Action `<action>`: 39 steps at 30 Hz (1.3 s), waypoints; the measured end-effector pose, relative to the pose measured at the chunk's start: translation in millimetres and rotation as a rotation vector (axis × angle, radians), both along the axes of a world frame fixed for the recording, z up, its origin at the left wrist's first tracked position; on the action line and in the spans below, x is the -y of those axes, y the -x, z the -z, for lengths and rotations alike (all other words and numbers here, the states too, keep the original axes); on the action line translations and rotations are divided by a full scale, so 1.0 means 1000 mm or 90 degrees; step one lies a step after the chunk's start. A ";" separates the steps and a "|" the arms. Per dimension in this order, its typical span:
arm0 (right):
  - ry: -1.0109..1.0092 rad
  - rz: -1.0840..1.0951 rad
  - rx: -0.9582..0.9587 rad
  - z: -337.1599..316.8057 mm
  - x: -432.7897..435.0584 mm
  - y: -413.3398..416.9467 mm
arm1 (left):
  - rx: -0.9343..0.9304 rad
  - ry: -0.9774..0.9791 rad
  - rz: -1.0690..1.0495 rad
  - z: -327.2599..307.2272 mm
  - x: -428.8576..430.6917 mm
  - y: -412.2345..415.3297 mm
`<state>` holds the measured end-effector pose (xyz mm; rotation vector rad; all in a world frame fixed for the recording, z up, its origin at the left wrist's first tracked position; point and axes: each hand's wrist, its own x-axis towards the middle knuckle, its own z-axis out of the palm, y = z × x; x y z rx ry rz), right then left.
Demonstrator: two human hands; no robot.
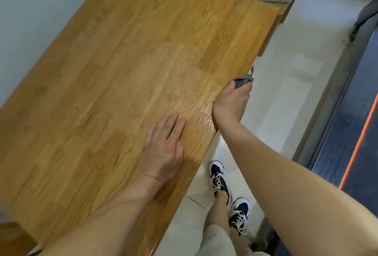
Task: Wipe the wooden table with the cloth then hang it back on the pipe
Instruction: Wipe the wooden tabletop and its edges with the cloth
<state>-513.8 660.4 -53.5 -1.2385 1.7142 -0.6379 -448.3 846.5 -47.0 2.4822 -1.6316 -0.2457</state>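
Setting: pale tiled floor point(290, 100) beside a wooden table point(114, 76), seen from above; a dark strip with an orange line runs along the right edge.
Table surface: light wood grain, with a glossy, wet-looking patch near the right edge.
Left hand point(163, 149): flat on the tabletop, palm down, fingers straight and close together, holding nothing.
Right hand point(231, 100): at the table's right edge, fingers curled tightly round a bunched grey cloth point(244, 79).
Cloth: mostly hidden in the fist; a small end sticks out beyond the table edge.
Below: two dark-and-white laced shoes point(218, 180) on the floor.
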 end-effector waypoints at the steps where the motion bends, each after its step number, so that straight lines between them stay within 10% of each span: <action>1: 0.000 -0.006 -0.006 0.003 -0.007 0.000 | -0.002 0.001 0.000 0.000 -0.001 -0.001; 11: -0.064 -0.082 0.146 0.008 -0.270 0.042 | -0.021 0.049 0.005 0.000 0.000 0.000; 21: -0.014 0.036 -0.015 0.013 -0.139 0.017 | -0.109 0.063 0.072 -0.001 -0.031 -0.010; 32: -0.063 -0.017 0.035 0.007 -0.431 0.040 | -0.008 0.013 0.148 0.006 -0.184 -0.034; 39: -0.147 0.022 0.073 -0.010 -0.460 0.046 | -0.044 -0.012 0.115 0.004 -0.227 -0.029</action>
